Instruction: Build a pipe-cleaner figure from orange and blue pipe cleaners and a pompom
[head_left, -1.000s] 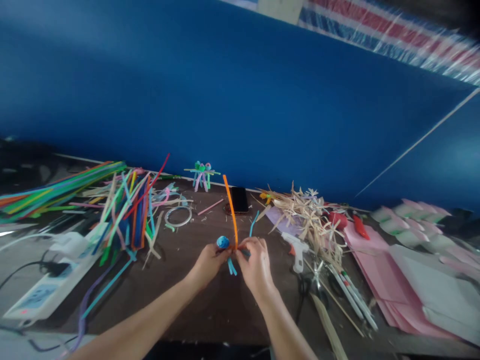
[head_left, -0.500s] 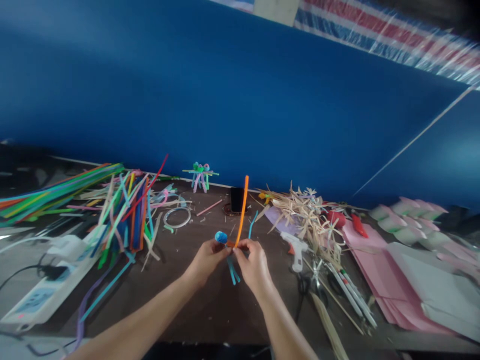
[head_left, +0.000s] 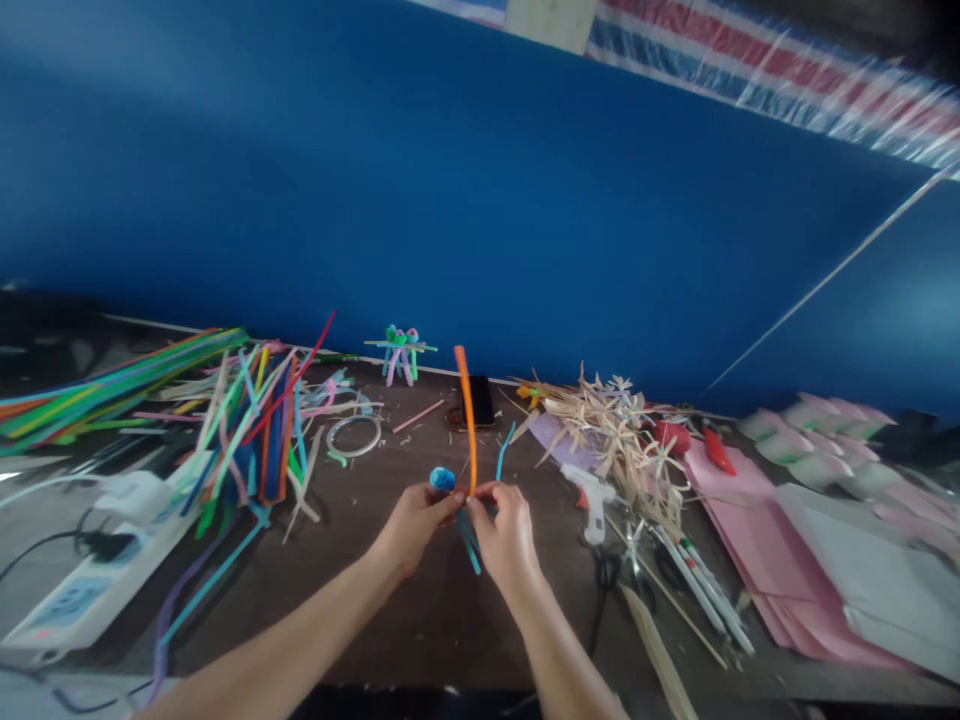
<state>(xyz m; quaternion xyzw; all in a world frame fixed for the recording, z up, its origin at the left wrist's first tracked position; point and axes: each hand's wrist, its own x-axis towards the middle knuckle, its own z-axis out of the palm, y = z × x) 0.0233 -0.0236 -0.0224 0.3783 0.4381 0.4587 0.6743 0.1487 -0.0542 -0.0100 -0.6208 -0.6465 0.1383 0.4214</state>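
My left hand (head_left: 417,518) pinches a small figure of blue pipe cleaners; its round blue coiled head (head_left: 442,479) pokes up past the thumb. An orange pipe cleaner (head_left: 468,420) rises upright from the figure, its lower end pinched by my right hand (head_left: 504,522). Below, between the hands, hang blue pipe cleaner ends (head_left: 470,548). Another blue pipe cleaner end (head_left: 505,452) sticks up behind my right fingers. My fingertips nearly meet and hide the join.
Left are bundled pipe cleaners (head_left: 135,375), a power strip (head_left: 97,580) and a ring of tape (head_left: 355,435). A phone (head_left: 482,402) lies behind my hands. Right are a glue gun (head_left: 595,500), scissors (head_left: 634,555), dried straw flowers (head_left: 622,430) and pink paper (head_left: 750,530). A finished pipe-cleaner piece (head_left: 402,355) stands behind.
The orange pipe cleaner's free end swings right, then back left to near upright. The blue ends below have shifted slightly right and down. Both hands stay close together.
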